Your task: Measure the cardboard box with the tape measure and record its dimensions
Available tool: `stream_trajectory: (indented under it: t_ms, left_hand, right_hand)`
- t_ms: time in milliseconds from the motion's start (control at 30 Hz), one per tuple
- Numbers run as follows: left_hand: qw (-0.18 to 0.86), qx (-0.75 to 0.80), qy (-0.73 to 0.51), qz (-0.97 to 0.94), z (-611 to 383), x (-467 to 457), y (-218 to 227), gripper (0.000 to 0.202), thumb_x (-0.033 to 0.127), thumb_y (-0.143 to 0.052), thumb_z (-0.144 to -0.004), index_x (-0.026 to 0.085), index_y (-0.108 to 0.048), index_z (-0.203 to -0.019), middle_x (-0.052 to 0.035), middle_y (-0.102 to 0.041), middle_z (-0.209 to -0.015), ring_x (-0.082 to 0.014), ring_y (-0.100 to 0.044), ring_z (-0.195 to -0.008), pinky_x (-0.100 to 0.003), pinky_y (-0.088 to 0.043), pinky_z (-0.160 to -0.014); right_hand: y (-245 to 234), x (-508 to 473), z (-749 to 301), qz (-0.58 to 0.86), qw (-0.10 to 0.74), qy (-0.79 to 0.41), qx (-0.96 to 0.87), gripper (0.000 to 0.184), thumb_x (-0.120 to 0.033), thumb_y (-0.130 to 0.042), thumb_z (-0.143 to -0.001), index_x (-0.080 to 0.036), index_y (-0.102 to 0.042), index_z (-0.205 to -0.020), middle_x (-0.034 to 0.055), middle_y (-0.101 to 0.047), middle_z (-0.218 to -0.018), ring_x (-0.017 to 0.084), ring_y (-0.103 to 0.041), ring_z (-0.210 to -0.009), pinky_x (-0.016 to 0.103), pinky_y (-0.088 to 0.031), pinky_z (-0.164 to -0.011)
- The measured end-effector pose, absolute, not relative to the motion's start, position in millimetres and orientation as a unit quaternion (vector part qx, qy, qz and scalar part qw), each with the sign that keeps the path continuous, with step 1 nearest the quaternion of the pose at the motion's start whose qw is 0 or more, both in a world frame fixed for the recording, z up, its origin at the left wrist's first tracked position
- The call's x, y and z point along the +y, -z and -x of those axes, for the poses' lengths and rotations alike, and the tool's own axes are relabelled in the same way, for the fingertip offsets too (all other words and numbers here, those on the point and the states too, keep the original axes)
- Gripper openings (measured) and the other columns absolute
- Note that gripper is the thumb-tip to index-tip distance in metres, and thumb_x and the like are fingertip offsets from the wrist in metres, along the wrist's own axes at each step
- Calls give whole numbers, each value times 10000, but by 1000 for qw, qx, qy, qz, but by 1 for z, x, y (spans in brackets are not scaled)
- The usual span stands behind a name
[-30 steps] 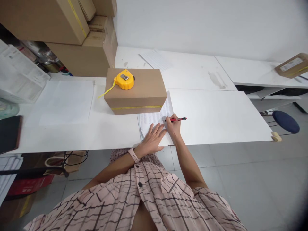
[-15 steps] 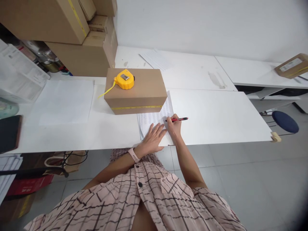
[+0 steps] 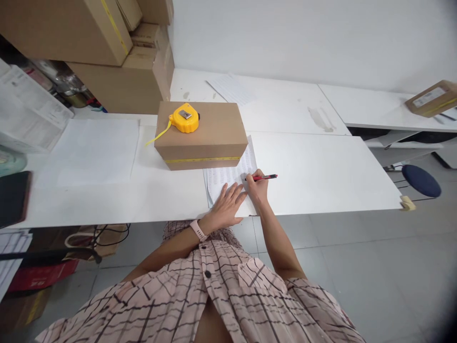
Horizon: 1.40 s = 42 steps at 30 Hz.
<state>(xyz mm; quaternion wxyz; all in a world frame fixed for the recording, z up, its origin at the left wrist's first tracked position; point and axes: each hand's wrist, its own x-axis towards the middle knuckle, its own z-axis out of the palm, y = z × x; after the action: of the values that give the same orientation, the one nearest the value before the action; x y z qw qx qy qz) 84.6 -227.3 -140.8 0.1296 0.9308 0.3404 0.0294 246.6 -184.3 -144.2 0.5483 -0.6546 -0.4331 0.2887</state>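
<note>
A printed sheet of paper (image 3: 218, 177) lies on the white table, its far part covered by a cardboard box (image 3: 209, 125). My left hand (image 3: 227, 205) rests flat on the sheet's near part, fingers spread. My right hand (image 3: 257, 188) grips a red and black pen (image 3: 266, 177), with the tip down at the paper's right side. What the tip marks is too small to read. On top of the box sits a yellow tape measure (image 3: 185, 118), a short end of its blade sticking out to the left. Yellow tape runs along the box's front face.
Large cardboard boxes (image 3: 117, 85) are stacked at the back left. Blank white paper (image 3: 98, 152) and a dark tablet-like object (image 3: 14, 197) lie on the left. Another sheet (image 3: 231, 88) is behind the box. A small carton (image 3: 433, 98) and a blue stool (image 3: 421, 181) stand at right.
Almost nothing differs. Both hands, the pen and the box hold their places; the view has shifted very slightly.
</note>
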Motion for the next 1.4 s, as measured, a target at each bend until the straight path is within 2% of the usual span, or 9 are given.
stream_trajectory:
  t_ms: [233,700,867,1000,1067,1167,1267,1333,1400]
  left_hand:
    - [126,339,-30,-932,-84,-228,141,910,524,-714,-865,102,-336,-1577,-216,-216,-1706,-383,-101,-1604,-592,25,-1282]
    - [122,337,-52,-932,-83,-227,144,881,528,-683,-874,139,-327,-1579,-199,-236,-1704,-375,-107,-1605,-587,36,-1282]
    - [126,339,-38,-932,-84,-228,142,891,526,-691,-870,108,-339,-1574,-210,-226,-1705,-381,-113,-1603,-596,8,-1283]
    - [129,337,-41,-932,-84,-227,142,881,521,-686,-872,117,-344,-1576,-207,-218,-1708,-384,-112,-1603,-602,5,-1283]
    - [129,335,-44,-932,-82,-227,142,877,514,-687,-871,127,-341,-1578,-205,-220,-1708,-385,-120,-1601,-600,0,-1282]
    - [134,333,-42,-933,-77,-232,142,870,503,-690,-869,113,-353,-1570,-209,-225,-1705,-381,-128,-1601,-597,-1,-1284]
    - [154,332,-43,-930,-70,-242,138,881,524,-715,-850,105,-391,-1554,-206,-240,-1701,-384,-122,-1602,-608,-19,-1290]
    - [182,329,-58,-925,-61,-247,130,853,550,-740,-829,118,-461,-1509,-193,-322,-1673,-369,-197,-1588,-579,-120,-1299]
    - [210,326,-110,-915,-48,-244,114,689,535,-725,-859,149,-562,-1407,-160,-470,-1593,-304,-361,-1529,-484,-288,-1272]
  right_hand:
    - [140,-185,-246,661,549,-281,-427,261,-253,-592,-760,-246,-363,-636,-74,-362,-601,115,-350,-618,270,-317,-601]
    - [142,-185,-246,663,546,-284,-427,251,-230,-588,-753,-246,-364,-640,-74,-347,-599,116,-343,-615,270,-315,-595]
    - [143,-185,-246,657,548,-282,-434,259,-237,-589,-766,-246,-363,-640,-76,-347,-600,115,-336,-606,274,-311,-594]
    - [144,-186,-247,664,564,-248,-422,287,-292,-599,-832,-252,-360,-678,-69,-368,-629,127,-365,-631,276,-341,-621]
    - [144,-189,-248,664,568,-223,-433,237,-361,-583,-894,-248,-425,-758,-46,-458,-704,145,-435,-684,287,-392,-673]
    - [147,-198,-250,654,506,-160,-539,123,-353,-534,-944,-234,-560,-966,37,-591,-921,205,-534,-882,345,-448,-811]
    - [154,-206,-251,648,382,-75,-655,265,-226,-559,-875,-218,-632,-1130,112,-603,-1074,268,-517,-1005,398,-450,-868]
    - [159,-208,-249,655,320,-33,-684,383,-152,-543,-850,-211,-639,-1216,134,-610,-1125,284,-513,-1012,411,-448,-869]
    - [165,-207,-246,665,304,-2,-682,451,-85,-465,-867,-215,-635,-1264,133,-634,-1122,281,-527,-1009,415,-444,-881]
